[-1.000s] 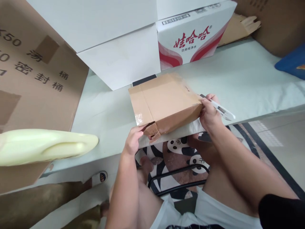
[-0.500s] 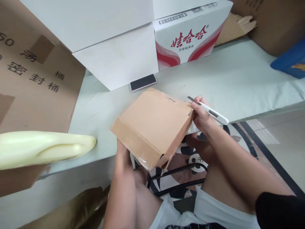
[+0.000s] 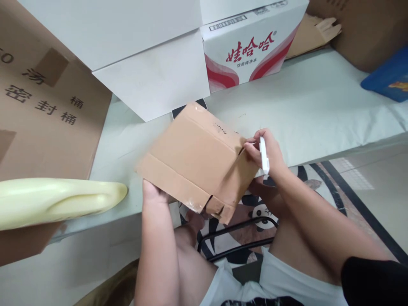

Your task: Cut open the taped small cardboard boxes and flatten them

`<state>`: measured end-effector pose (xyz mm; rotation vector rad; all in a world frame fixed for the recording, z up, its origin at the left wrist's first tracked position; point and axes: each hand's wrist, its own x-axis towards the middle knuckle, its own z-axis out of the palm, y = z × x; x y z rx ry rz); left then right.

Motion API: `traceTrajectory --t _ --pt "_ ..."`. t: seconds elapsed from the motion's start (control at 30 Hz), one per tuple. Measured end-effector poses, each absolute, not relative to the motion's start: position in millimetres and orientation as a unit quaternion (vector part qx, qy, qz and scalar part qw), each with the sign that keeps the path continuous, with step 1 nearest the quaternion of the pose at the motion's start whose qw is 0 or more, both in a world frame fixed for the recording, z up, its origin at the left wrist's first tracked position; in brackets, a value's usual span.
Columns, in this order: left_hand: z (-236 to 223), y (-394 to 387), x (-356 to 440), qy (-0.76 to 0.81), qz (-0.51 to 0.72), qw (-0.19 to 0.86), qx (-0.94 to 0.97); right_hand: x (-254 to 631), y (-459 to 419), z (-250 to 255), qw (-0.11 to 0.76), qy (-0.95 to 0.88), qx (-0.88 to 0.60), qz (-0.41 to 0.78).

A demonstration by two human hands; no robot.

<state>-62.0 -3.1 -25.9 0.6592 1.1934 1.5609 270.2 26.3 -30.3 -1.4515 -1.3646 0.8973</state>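
A brown cardboard box [image 3: 188, 151] is tilted over the table's front edge, above my lap. Its right side flap [image 3: 239, 176] is folded outward, and a torn corner hangs at the bottom. My left hand [image 3: 154, 192] grips the box's near left edge from below, its fingers mostly hidden underneath. Held in my right hand [image 3: 270, 148] is a white utility knife [image 3: 264, 156], its handle pointing down toward me. The thumb and fingers of that hand also touch the box's right edge. I cannot make out the blade clearly.
A phone [image 3: 200, 103] lies partly behind the box, against white cartons [image 3: 159, 72]. A red-and-white carton [image 3: 248, 55] stands at the back. Left are a large brown carton [image 3: 47, 140] and a pale yellow smooth object [image 3: 63, 199]. A blue object [image 3: 385, 80] sits right.
The box has turned and shifted left, and its right flap has swung outward. My right hand has rotated, so the knife now points more upright. My left hand has moved slightly left.
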Motion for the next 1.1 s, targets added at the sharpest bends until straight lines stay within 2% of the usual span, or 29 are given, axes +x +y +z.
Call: traceTrajectory --t 0.17,0.27,0.4,0.57,0.67,0.77,0.87,1.0,1.1 --pt "-20 3 -60 0.488 0.698 0.467 0.238 272 34 -33 0.456 -0.53 -0.598 0.391" --pt "-14 5 -56 0.477 0.719 0.452 0.228 271 39 -37 0.489 -0.416 -0.59 0.489" --pt "-1 2 -48 0.446 0.739 0.47 0.186 265 39 -39 0.517 -0.323 -0.506 0.61" --pt "15 0 -38 0.447 0.744 0.474 0.151 259 34 -33 0.538 -0.335 -0.472 0.612" --pt "20 3 -37 0.497 0.735 0.451 0.099 258 30 -29 0.514 -0.348 -0.461 0.634" --pt "21 6 -39 0.478 0.749 0.447 0.103 255 27 -26 0.486 -0.357 -0.462 0.651" --pt "23 7 -41 0.446 0.754 0.466 0.124 258 27 -20 0.515 -0.348 -0.475 0.623" --pt "23 6 -46 0.436 0.72 0.534 0.082 285 28 -3 0.601 -0.319 -0.501 0.535" --pt "20 6 -51 0.41 0.724 0.551 0.061 323 20 8 0.69 -0.274 -0.56 0.368"
